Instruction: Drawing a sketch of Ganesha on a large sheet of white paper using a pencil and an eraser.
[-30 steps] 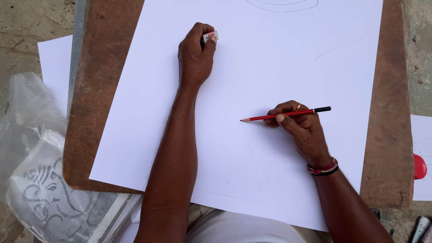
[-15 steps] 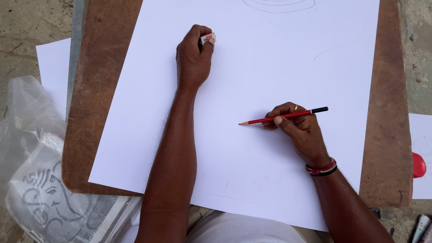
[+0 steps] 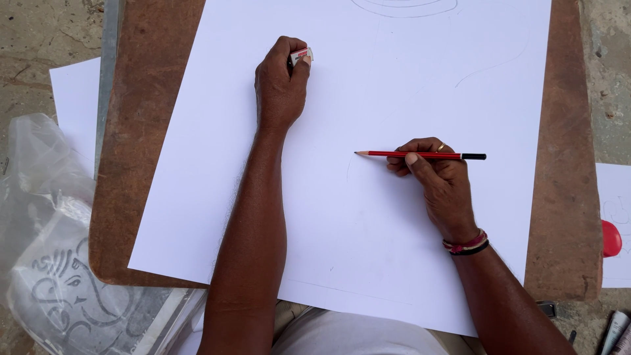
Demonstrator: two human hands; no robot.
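- The left hand [image 3: 281, 89] rests on the upper left part of a large white sheet of paper [image 3: 368, 217], fingers curled in; its grip is pinching a small white eraser [image 3: 301, 56], which sticks out at the fingertips and touches the paper.
- The right hand [image 3: 439, 181] lies on the sheet right of centre, its grip pinching a red pencil [image 3: 420, 155] between thumb and fingers.
- The pencil lies almost level across the page, sharpened tip pointing left, black end pointing right; the tip sits just over the paper near a faint short pencil line.
- A ring shows on one finger of the right hand, and red and dark bands [image 3: 467, 244] circle that wrist.
- The sheet covers most of a brown wooden board [image 3: 148, 151], whose worn surface shows along the left and right sides.
- Faint pencil curves [image 3: 404, 8] mark the top edge of the sheet, with another light line running down the right part.
- To the left, on the rough floor [image 3: 39, 33], lies another white sheet [image 3: 75, 98] and a crumpled clear plastic bag [image 3: 39, 197], which covers a grey line drawing [image 3: 72, 289].
- At the far right edge a red rounded object [image 3: 610, 238] rests on one more sheet, only partly in view.
- Both forearms reach up from the bottom edge, well apart from each other.
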